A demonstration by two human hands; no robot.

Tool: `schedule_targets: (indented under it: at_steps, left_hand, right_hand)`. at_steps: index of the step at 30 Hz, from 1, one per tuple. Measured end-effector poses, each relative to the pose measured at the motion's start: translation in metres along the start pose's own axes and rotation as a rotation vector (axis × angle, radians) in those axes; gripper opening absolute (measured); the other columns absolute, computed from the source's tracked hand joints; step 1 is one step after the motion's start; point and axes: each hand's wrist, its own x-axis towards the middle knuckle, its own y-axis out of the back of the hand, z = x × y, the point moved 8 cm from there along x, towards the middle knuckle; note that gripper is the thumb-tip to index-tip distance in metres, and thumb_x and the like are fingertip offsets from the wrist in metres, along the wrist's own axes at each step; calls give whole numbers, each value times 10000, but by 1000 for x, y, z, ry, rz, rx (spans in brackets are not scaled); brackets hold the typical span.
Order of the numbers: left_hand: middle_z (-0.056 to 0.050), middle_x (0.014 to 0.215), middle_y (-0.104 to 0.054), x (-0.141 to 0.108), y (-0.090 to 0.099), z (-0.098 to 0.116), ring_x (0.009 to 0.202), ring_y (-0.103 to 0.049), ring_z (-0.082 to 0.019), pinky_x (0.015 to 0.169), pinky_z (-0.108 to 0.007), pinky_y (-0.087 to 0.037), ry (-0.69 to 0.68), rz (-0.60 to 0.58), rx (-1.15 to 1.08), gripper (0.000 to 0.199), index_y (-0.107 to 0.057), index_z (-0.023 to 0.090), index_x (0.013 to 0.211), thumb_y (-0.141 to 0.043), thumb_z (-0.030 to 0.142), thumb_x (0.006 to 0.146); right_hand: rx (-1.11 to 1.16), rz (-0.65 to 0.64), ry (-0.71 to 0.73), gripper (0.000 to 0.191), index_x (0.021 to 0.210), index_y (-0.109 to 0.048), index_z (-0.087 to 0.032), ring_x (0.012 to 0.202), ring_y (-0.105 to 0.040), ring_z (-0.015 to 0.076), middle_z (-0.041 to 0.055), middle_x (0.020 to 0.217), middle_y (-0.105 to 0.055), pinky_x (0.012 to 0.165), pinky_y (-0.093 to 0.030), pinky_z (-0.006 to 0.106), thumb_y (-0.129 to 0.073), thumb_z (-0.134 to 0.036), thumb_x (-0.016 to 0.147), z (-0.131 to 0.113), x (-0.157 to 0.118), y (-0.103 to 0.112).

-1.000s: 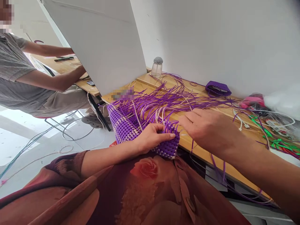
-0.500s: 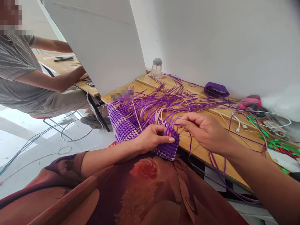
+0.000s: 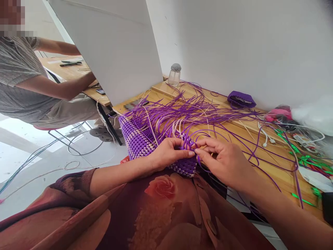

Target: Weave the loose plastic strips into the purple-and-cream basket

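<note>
Along the near edge of the pale wooden table (image 3: 286,173), beside a white partition panel (image 3: 109,45), lay the purple-and-white basket of woven plastic strips (image 3: 135,140), with strand-crossed wood to its right. Its long axis slanted from the panel toward the wearer's lap, its loose purple strands (image 3: 187,107) fanning toward the wall, while the left hand (image 3: 170,151) gripped its near rim and the right hand (image 3: 225,158) pinched a purple strip just beside. Behind stood a clear, grey-lidded bottle (image 3: 174,77) and an open purple woven pouch (image 3: 240,99), its contents indistinct.
</note>
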Motion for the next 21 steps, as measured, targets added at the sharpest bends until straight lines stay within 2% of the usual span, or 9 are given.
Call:
schedule_targets:
  at_steps: [4, 10, 16, 21]
  left_hand:
    - [-4, 794, -663, -2, 1, 4, 697, -559, -112, 701, -254, -431, -6, 12, 58, 365, -692, 141, 825, -864, 397, 630]
    - [11, 763, -628, -1, 4, 5, 682, -523, -110, 667, -250, -411, -56, 36, 155, 374, -700, 137, 860, -846, 408, 647]
    - [14, 711, -605, 0, 7, 4, 642, -500, -107, 647, -254, -416, -79, 98, 242, 347, -687, 135, 782, -810, 442, 678]
    - [-15, 810, -683, 1, 4, 2, 712, -581, -134, 742, -281, -473, -79, 81, 193, 354, -739, 142, 906, -813, 408, 684]
  right_hand:
    - [92, 20, 7, 142, 838, -770, -245, 736, -655, 168, 5, 832, -749, 684, -462, 296, -644, -295, 882, 4, 12, -2]
    - [247, -29, -65, 152, 902, -795, -252, 754, -665, 152, -2, 847, -755, 694, -478, 274, -656, -307, 873, 10, 18, -16]
    - [105, 7, 118, 186, 960, -789, -240, 835, -660, 164, 23, 907, -749, 765, -477, 290, -611, -253, 910, -4, 18, -9]
    - [95, -55, 271, 211, 1036, -756, -236, 882, -669, 161, 23, 974, -756, 798, -480, 286, -577, -203, 928, -6, 27, -10]
